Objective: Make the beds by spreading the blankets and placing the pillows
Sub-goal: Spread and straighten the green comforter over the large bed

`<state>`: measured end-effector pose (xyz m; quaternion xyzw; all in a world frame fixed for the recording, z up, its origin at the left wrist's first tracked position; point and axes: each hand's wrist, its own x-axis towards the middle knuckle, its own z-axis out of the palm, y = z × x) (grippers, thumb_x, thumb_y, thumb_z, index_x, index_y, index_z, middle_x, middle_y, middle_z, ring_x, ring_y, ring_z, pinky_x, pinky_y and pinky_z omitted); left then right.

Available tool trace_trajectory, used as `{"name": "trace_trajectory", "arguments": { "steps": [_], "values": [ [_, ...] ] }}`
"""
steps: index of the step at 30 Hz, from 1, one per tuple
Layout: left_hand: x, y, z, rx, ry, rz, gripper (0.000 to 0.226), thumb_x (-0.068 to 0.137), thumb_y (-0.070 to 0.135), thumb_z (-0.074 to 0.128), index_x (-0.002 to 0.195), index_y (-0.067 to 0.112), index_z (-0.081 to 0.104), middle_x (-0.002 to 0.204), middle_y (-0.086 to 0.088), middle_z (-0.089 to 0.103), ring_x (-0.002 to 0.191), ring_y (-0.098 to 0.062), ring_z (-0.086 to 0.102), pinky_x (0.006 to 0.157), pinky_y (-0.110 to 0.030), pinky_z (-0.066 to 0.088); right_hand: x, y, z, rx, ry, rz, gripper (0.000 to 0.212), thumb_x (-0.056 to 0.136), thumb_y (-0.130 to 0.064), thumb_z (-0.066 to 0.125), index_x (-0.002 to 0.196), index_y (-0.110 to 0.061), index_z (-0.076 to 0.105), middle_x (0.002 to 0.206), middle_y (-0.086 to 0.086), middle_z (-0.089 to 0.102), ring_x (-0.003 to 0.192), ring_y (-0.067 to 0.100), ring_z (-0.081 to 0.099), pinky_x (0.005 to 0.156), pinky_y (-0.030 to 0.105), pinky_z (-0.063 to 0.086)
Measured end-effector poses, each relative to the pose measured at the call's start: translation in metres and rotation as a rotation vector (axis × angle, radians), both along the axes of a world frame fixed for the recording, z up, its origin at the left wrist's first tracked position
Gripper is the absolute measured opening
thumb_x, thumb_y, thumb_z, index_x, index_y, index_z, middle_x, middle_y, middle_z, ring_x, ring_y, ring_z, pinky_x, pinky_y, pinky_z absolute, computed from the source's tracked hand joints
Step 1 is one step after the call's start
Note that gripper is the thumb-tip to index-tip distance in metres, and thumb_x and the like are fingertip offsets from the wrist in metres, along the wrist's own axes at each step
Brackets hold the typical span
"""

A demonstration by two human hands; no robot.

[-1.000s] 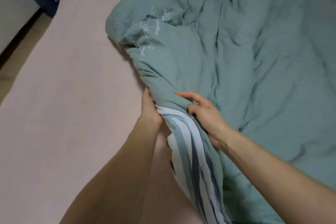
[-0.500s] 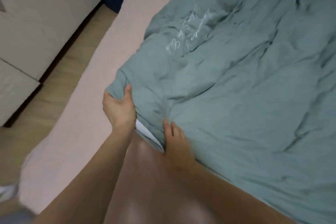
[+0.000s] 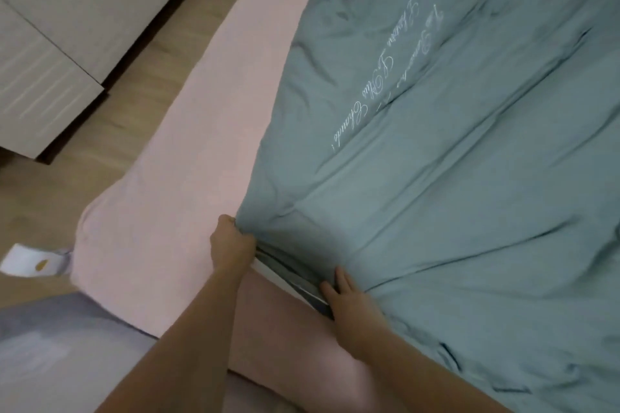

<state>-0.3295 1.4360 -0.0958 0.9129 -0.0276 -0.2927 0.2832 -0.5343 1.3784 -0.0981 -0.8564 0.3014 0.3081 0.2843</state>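
A teal blanket (image 3: pixel 453 178) with white script lettering lies stretched over the right part of a bed with a pink sheet (image 3: pixel 208 131). Its striped white and grey underside shows at the near edge. My left hand (image 3: pixel 231 243) grips the blanket's near corner, fingers curled into the cloth. My right hand (image 3: pixel 349 305) holds the same edge a little to the right, fingers over the teal top. No pillow is in view.
The bed's left corner (image 3: pixel 94 221) ends over a wooden floor (image 3: pixel 100 151). Pale cabinets (image 3: pixel 50 54) stand along the left. A white slipper (image 3: pixel 30 263) lies on the floor by the corner, and a grey rug (image 3: pixel 60 352) fills the lower left.
Both hands have pulled the blanket corner toward the foot of the bed. The bunched cloth has flattened and spread, and the view has swung left to show floor and cabinets.
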Motion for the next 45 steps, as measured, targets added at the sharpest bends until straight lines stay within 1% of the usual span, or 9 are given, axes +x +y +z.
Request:
{"name": "trace_trajectory", "arguments": {
  "steps": [3,6,8,12,17,20,25,31,45],
  "values": [
    [0.008,-0.018,-0.001,-0.17,0.298,0.269,0.04,0.093,0.03,0.055,0.118,-0.001,0.055,0.114,-0.021,0.058,0.098,-0.028,0.054,0.077,-0.034,0.044,-0.003,0.007,-0.001,-0.207,-0.092,0.031,0.051,0.059,-0.018,0.079,0.107,-0.017,0.064,0.121,0.014,0.053,0.093,0.03,0.062,0.064,0.036,0.05],
    [-0.013,-0.034,-0.003,-0.272,0.357,0.251,0.08,0.076,0.043,0.077,0.133,-0.004,0.048,0.129,-0.014,0.056,0.117,-0.03,0.055,0.092,-0.032,0.046,-0.01,0.003,-0.001,-0.281,-0.02,-0.113,0.07,0.079,-0.016,0.064,0.143,-0.012,0.036,0.11,0.012,0.058,0.09,0.03,0.063,0.069,0.038,0.049],
    [-0.019,-0.037,-0.002,-0.311,0.048,0.131,0.062,0.076,0.036,0.077,0.12,-0.005,0.06,0.118,-0.019,0.064,0.109,-0.031,0.061,0.087,-0.031,0.047,-0.007,0.003,-0.007,-0.204,-0.09,-0.183,0.07,0.093,-0.01,0.041,0.152,-0.013,0.002,0.124,0.015,0.055,0.107,0.03,0.059,0.085,0.038,0.046],
    [-0.002,-0.022,0.018,-0.315,-0.478,0.059,0.031,0.094,0.019,0.057,0.115,-0.004,0.061,0.109,-0.023,0.065,0.099,-0.032,0.061,0.073,-0.021,0.035,0.011,0.018,0.0,-0.101,-0.262,-0.138,0.068,0.095,-0.008,0.037,0.153,-0.016,0.002,0.13,0.018,0.052,0.112,0.033,0.055,0.092,0.038,0.042],
    [-0.01,0.032,-0.013,0.342,0.066,-0.552,0.039,0.095,0.019,0.046,0.133,0.007,0.045,0.133,-0.018,0.052,0.121,-0.033,0.051,0.097,-0.036,0.044,-0.005,0.017,-0.02,0.026,0.009,0.123,0.07,0.097,-0.015,0.039,0.152,-0.012,-0.004,0.138,0.02,0.044,0.114,0.032,0.055,0.093,0.037,0.044],
    [0.006,0.048,0.022,0.618,0.072,-0.785,0.038,0.092,0.024,0.047,0.126,0.01,0.053,0.133,-0.013,0.053,0.118,-0.029,0.053,0.1,-0.038,0.044,0.01,0.001,0.008,0.119,0.058,0.149,0.05,0.094,-0.023,0.048,0.139,-0.005,0.035,0.133,0.019,0.051,0.118,0.031,0.053,0.095,0.035,0.043],
    [0.047,0.066,0.151,0.434,-0.092,-0.721,0.037,0.095,0.035,0.047,0.129,0.024,0.052,0.127,0.0,0.058,0.118,-0.021,0.053,0.095,-0.032,0.045,0.05,-0.002,0.096,0.052,-0.001,0.131,0.028,0.087,-0.016,0.046,0.109,-0.006,0.061,0.121,0.019,0.061,0.111,0.032,0.058,0.089,0.032,0.046],
    [0.093,0.145,0.27,0.455,-0.118,-0.728,0.037,0.095,0.036,0.047,0.13,0.023,0.05,0.13,0.001,0.055,0.115,-0.021,0.053,0.098,-0.032,0.044,0.119,0.03,0.207,-0.014,-0.139,0.187,0.03,0.09,-0.012,0.045,0.112,-0.005,0.064,0.12,0.016,0.064,0.113,0.029,0.058,0.09,0.028,0.043],
    [0.263,0.319,0.393,0.395,-0.374,-0.845,0.027,0.095,0.027,0.048,0.116,0.016,0.061,0.113,-0.004,0.064,0.105,-0.025,0.059,0.083,-0.029,0.046,0.34,0.197,0.319,-0.063,-0.332,0.048,0.032,0.089,-0.009,0.046,0.117,-0.005,0.062,0.119,0.014,0.064,0.11,0.03,0.059,0.086,0.028,0.045]
  ]
}}
